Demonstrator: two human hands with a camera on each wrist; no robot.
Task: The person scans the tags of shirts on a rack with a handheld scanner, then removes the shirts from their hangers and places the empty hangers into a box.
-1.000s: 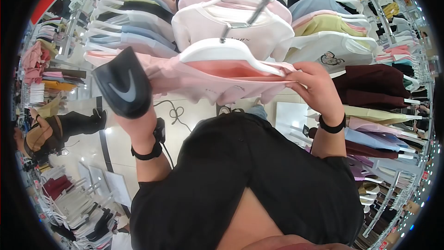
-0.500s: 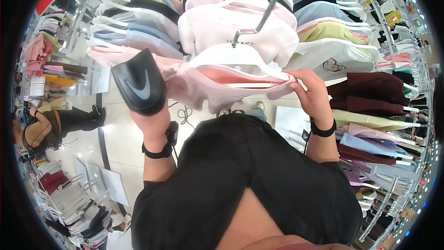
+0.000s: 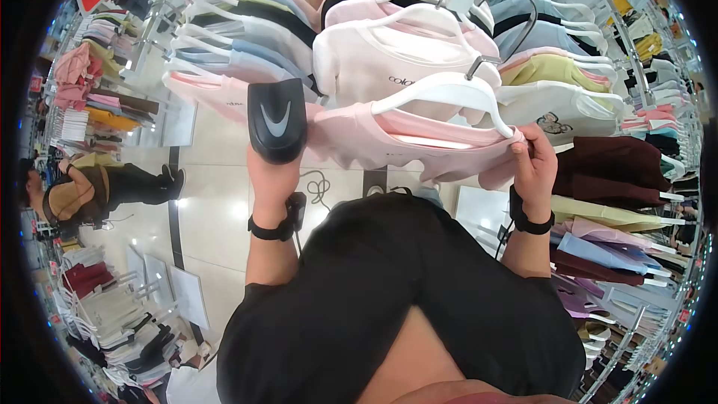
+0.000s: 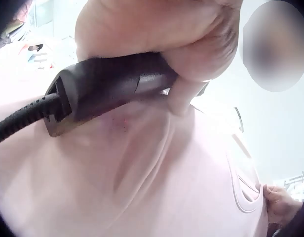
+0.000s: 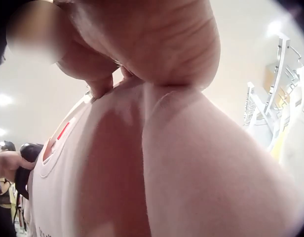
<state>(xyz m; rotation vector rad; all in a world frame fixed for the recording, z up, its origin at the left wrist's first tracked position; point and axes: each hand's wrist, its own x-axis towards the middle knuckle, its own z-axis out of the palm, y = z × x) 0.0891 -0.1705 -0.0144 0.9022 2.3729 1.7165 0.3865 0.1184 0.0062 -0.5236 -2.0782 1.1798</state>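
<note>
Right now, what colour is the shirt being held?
The shirt is pale pink, clearest in the head view.

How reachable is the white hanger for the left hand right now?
Probably yes, but not to grasp: the left hand grips the scanner beside the pink shirt; nothing stands between it and the white hanger.

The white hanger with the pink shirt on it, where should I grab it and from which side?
Best grip the white hanger at its middle, beside the metal hook, where the arms meet bare of cloth. Come from the hook side: the pink shirt hangs on the other, where the right hand pinches its edge and the left hand holds the scanner.
</note>
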